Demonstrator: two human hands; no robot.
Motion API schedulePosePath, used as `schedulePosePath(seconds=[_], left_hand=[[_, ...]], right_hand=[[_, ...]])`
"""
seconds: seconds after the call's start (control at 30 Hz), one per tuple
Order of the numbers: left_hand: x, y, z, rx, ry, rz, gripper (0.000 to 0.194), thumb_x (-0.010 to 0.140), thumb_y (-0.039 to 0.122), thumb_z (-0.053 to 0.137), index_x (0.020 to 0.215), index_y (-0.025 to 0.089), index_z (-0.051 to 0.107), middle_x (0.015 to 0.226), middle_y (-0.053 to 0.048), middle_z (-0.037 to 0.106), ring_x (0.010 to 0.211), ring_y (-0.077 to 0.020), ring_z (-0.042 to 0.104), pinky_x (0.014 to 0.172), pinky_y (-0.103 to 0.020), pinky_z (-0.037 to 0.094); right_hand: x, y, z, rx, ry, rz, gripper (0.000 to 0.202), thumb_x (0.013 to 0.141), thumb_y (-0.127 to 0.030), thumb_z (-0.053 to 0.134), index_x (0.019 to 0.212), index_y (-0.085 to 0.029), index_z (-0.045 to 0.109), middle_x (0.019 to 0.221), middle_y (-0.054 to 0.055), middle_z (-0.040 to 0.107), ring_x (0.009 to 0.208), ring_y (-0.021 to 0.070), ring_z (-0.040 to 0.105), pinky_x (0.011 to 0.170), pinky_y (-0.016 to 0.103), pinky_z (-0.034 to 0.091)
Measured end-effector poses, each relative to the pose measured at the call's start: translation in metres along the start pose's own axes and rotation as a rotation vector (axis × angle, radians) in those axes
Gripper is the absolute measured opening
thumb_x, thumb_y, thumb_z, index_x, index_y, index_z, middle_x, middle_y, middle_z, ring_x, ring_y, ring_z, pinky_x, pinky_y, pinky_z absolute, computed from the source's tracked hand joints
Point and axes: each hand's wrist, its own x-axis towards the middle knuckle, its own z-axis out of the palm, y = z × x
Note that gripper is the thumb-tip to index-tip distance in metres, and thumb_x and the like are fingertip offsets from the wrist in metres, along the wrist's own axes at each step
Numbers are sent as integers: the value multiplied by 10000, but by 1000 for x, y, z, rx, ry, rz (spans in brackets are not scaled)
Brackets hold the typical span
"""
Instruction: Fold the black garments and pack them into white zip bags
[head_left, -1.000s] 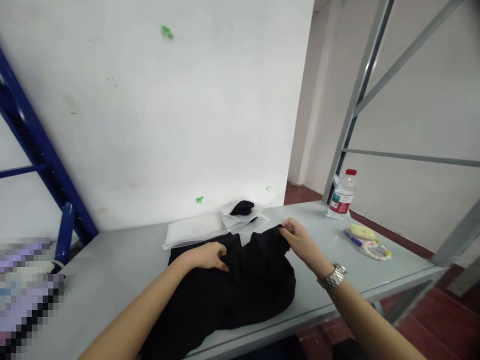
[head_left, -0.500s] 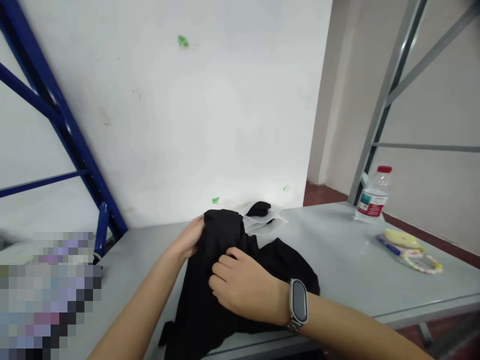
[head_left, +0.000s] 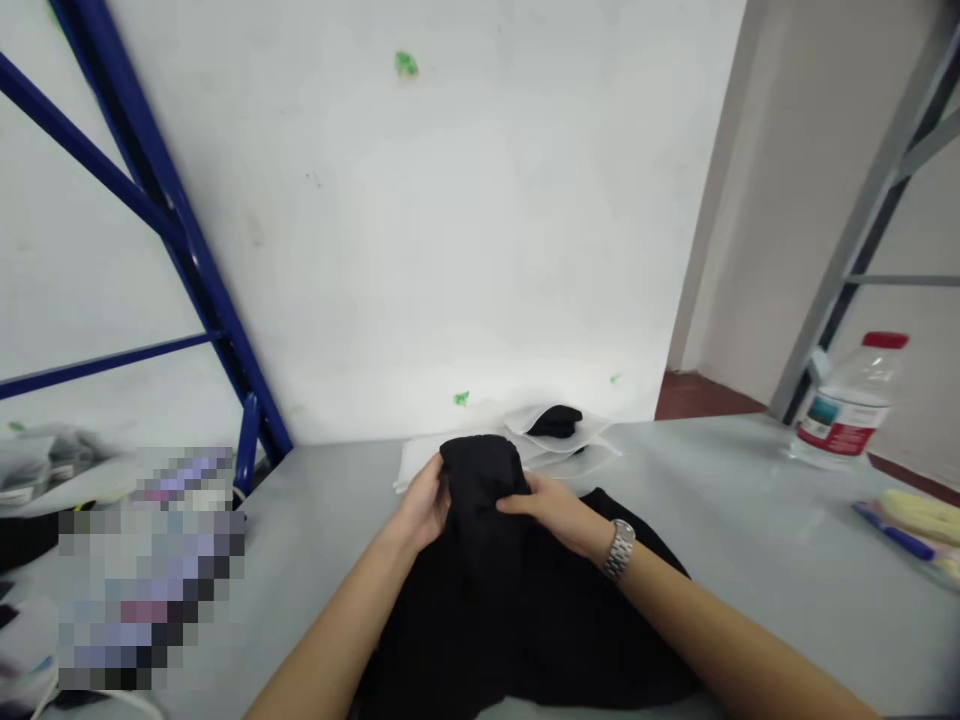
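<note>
Step in hand: folding or gathering a black garment point(head_left: 517, 610); both hands had a raised fold of its cloth bunched between them at the far end, which suggests a fold partly formed, not finished.
Left hand point(head_left: 426, 505): its grip closed on the left side of the raised fold, fingers curled into the cloth.
Right hand point(head_left: 551, 508): its grip pinched the right side of the same fold, thumb on top; a metal wristwatch point(head_left: 620, 548) sat on the wrist.
Garment position: spread across the grey table point(head_left: 735, 540) directly before the person, its near part running off the lower edge of the view, its far end lifted off the surface by the hands.
Next move, as judged: the held fold would need carrying over and laying flat on the rest of the cloth, both grips kept level so the edge does not skew, then a smoothing press.
Count, garments: one black garment in hand; one further dark item point(head_left: 555, 421) lay on white bags behind it.
Count, white bags point(head_left: 566, 445): a low stack against the wall, just beyond the hands; exact number not discernible.
Count, bottles: one clear water bottle point(head_left: 847, 405) with red cap, at the right, well apart from the hands.
Count, small items: a yellow object point(head_left: 926, 512) and a blue pen point(head_left: 889, 530), blurred at the right edge.
Count, racks: one blue rack frame point(head_left: 176, 250) left, one grey rack frame point(head_left: 870, 220) right.
</note>
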Motion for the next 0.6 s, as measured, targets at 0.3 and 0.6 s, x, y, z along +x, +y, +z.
schedulePosePath(seconds=[0.3,0.6], left_hand=[[-9,-18,5,90,-161,-10,481,779,506,584,1129,177,580,993,-92,699,832,-214,664,645,-283,532],[-16,-13,10,164,-42,-19,471,733,349,665,1165,235,516,903,-39,682,724,-181,657,537,-263,545]], right_hand=[[1,-2,-12,17,231,-26,227,714,-331,673,897,-197,663,859,37,702,877,242,641,812,400,496],[-1,-4,-9,105,133,-22,365,677,-319,719,1015,-215,627,963,26,689,909,213,636,850,373,494]])
